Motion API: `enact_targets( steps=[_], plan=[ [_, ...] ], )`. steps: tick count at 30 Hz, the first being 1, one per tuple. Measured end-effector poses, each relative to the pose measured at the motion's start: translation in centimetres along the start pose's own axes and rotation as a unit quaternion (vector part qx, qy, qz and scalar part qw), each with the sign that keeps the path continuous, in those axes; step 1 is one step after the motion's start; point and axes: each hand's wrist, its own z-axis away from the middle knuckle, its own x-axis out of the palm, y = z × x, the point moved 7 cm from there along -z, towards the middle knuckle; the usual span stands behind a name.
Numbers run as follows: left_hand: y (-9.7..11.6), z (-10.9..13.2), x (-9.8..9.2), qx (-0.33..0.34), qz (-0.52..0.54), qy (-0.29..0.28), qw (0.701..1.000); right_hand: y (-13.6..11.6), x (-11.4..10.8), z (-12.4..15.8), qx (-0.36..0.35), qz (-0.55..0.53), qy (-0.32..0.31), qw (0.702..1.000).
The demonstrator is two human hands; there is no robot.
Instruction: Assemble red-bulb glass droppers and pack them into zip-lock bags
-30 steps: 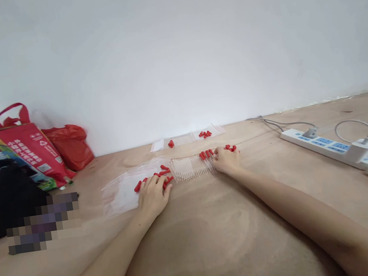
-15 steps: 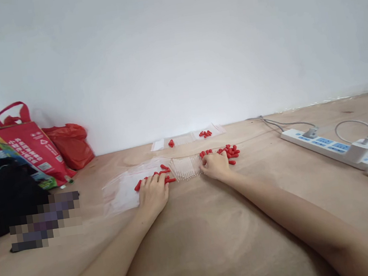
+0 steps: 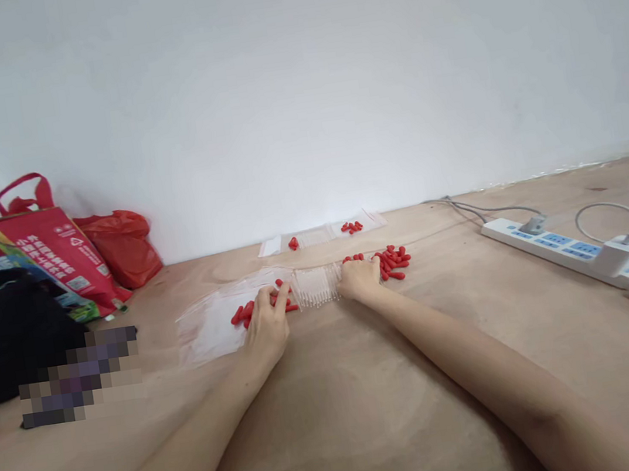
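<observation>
1. Clear plastic sits at the centre: a clear ribbed row of small plastic tubes (image 3: 315, 286) lies flat on the pale plywood tabletop (image 3: 346, 418). Its long axis runs left to right, across the line of sight.
2. The left hand (image 3: 269, 326) lies palm down at the row's left end, fingers stretched forward and loosely spread, fingertips touching that end. Whether thumb and forefinger pinch anything cannot be told.
3. The right hand (image 3: 359, 280) sits at the row's right end, knuckles up and fingers curled under. What they grip, if anything, is hidden.
4. The row therefore lies between the 2 hands, 1 at each end, and neither is nearer to it.
5. Loose red capsule-shaped pieces (image 3: 243, 313) lie beside the left fingertips, on a flat clear plastic bag (image 3: 205, 336).
6. A heap of red pieces (image 3: 394, 260) lies just right of the right hand, far nearer to it than to the left hand.
7. Farther back, near the white wall (image 3: 292, 75), a second clear plastic bag (image 3: 320, 235) holds a few more red pieces.
8. At the left edge stand a red printed shopping bag (image 3: 53, 249), a crumpled red plastic bag (image 3: 123, 247) and a black bag (image 3: 6, 333).
9. At the right lies a white power strip (image 3: 568, 250) with cables plugged in.
</observation>
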Motion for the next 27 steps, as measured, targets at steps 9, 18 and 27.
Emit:
enact_targets(
  steps=[9,18,27],
  plan=[
    [1.5,0.7,0.3,-0.062,0.259,-0.020,0.964,0.4,-1.0,0.7,-0.035,-0.014,0.046,0.998],
    [2.6,0.9,1.8,-0.131,0.460,-0.056,0.876,3.5,-1.3,6.5,-0.281,-0.191,0.109,0.934],
    [2.8,1.1,2.4,-0.102,0.423,-0.076,0.897,2.4,-1.1,8.8,-0.325,-0.178,0.099,0.923]
  ],
)
